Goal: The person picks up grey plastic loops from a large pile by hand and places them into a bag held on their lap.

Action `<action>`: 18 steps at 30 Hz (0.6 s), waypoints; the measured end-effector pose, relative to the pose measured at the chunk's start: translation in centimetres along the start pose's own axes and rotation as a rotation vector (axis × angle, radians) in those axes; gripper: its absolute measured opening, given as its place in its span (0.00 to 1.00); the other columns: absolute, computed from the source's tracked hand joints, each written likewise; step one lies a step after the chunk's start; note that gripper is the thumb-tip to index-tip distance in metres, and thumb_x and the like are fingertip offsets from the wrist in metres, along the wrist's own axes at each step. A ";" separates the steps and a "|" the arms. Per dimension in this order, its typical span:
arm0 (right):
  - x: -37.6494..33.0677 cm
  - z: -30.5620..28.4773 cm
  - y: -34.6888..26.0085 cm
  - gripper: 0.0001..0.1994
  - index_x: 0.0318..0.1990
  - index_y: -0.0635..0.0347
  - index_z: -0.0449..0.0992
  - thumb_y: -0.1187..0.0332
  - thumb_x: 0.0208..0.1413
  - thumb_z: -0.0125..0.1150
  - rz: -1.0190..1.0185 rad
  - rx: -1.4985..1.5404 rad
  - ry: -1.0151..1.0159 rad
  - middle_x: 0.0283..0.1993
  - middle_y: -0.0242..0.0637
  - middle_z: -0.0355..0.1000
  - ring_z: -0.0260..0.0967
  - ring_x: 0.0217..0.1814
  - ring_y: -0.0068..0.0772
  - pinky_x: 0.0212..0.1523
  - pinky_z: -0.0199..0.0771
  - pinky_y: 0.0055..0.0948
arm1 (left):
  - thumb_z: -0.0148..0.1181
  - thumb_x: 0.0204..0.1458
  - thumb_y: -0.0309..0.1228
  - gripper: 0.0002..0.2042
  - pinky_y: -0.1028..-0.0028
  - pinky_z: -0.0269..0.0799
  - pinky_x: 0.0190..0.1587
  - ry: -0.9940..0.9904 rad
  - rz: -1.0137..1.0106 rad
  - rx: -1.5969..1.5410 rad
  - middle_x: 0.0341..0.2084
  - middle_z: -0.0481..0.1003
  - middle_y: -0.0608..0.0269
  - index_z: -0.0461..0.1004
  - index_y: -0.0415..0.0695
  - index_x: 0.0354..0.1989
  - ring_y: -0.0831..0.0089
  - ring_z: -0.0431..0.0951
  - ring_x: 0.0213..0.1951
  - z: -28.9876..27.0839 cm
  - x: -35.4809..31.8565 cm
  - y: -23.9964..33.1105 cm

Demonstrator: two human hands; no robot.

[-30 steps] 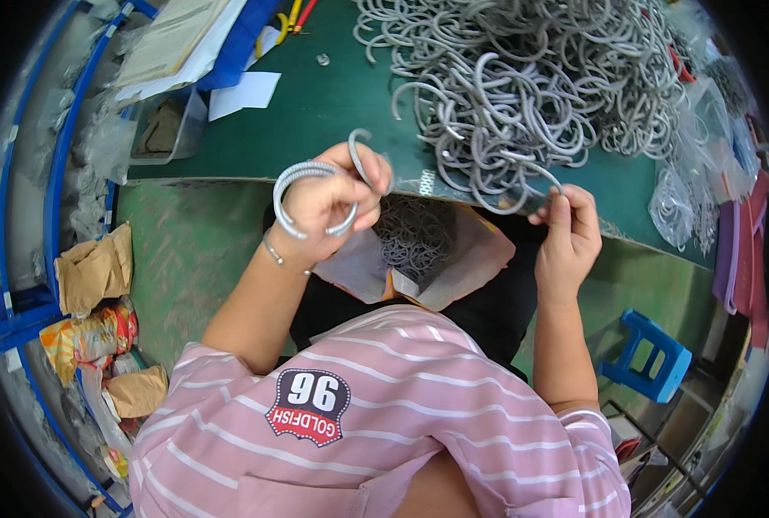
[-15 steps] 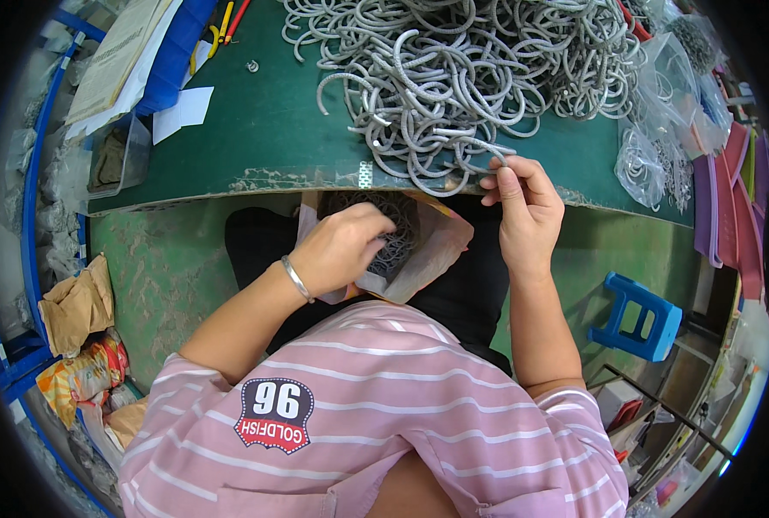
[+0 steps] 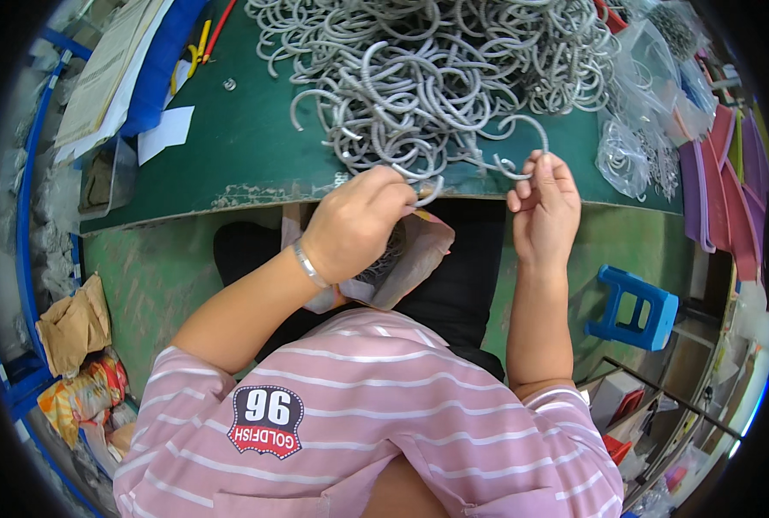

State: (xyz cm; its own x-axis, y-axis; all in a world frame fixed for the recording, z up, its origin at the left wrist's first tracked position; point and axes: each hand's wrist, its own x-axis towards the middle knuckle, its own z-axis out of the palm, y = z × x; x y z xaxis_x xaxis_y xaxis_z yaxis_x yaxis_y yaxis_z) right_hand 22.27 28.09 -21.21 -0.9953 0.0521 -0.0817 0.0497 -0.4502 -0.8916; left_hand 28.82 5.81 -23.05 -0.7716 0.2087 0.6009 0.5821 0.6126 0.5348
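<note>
A large heap of curved grey corrugated tube pieces [image 3: 436,78] covers the green table top [image 3: 238,147]. My left hand [image 3: 356,223] is at the table's front edge, fingers closed and pinching the end of a short grey tube piece [image 3: 431,189]. Apart from it to the right, my right hand [image 3: 543,204] grips the lower end of a curved grey tube [image 3: 527,129] that arches up over the heap's edge. Below my left hand, an open plastic bag [image 3: 410,259] of small metal parts lies on my lap, partly hidden by the hand.
Papers and a blue folder [image 3: 134,69] lie at the table's back left. Clear bags of small parts [image 3: 630,155] and pink-purple trays [image 3: 730,173] are at the right. A blue stool [image 3: 635,306] stands on the floor at right, crumpled bags [image 3: 74,363] at left.
My left hand, which held a tube loop, dipped into the lap bag and has now come up to the table edge. My right hand stays near the heap, holding its tube.
</note>
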 end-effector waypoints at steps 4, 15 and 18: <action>0.1 -1.5 0.6 0.08 0.41 0.63 0.71 0.68 0.64 0.51 0.121 0.097 -0.072 0.32 0.34 0.69 0.64 0.24 0.20 0.22 0.68 0.21 | 0.58 0.50 0.17 0.06 0.71 0.70 0.31 0.162 -0.300 -0.217 0.29 0.71 0.56 0.71 0.39 0.35 0.66 0.73 0.28 -1.4 0.4 0.3; -0.5 -1.3 0.8 0.07 0.41 0.63 0.70 0.69 0.65 0.49 0.097 0.031 -0.134 0.34 0.35 0.71 0.68 0.25 0.21 0.24 0.73 0.20 | 0.48 0.62 0.24 0.06 0.81 0.68 0.29 0.315 -0.482 -0.666 0.34 0.69 0.61 0.64 0.38 0.45 0.83 0.66 0.26 -1.9 -0.6 0.5; -0.6 -1.5 0.4 0.06 0.41 0.63 0.71 0.69 0.64 0.50 0.126 -0.013 -0.183 0.33 0.33 0.70 0.65 0.24 0.19 0.24 0.68 0.19 | 0.51 0.59 0.21 0.06 0.80 0.67 0.30 0.349 -0.306 -0.348 0.32 0.71 0.61 0.68 0.36 0.43 0.79 0.68 0.27 -2.2 -0.7 0.4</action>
State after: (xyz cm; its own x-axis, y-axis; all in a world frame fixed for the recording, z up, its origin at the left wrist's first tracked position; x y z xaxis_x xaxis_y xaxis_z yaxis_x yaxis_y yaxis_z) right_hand 23.02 29.26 -22.19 -0.9797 -0.1667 -0.1117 0.1743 -0.4311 -0.8853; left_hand 30.13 4.22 -21.98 -0.8221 -0.2383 0.5171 0.4416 0.3066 0.8432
